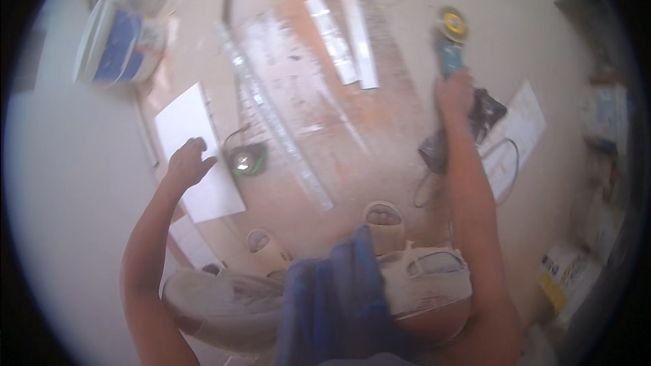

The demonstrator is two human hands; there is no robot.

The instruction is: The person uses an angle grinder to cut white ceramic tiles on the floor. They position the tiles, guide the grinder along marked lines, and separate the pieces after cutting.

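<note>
My right hand (455,93) grips a teal angle grinder (450,54) with a yellow disc, beside a dark crumpled bag (487,109) and a cable. My left hand (192,163) is over a white tile (181,112), fingers apart and slightly bent; whether it touches the tile is unclear. Right of that tile lie a round black-and-green tool (246,159) and a long metal straightedge (278,130). Two narrow white strips (359,41) lie on a dusty board (393,88) in the middle.
White-and-blue buckets (119,44) stand at upper left. A white sheet (529,112) lies right of the bag. More containers (603,115) and a yellow-white sack (566,278) line the right edge. My sandaled feet (383,217) rest below the board on the dusty floor (400,13).
</note>
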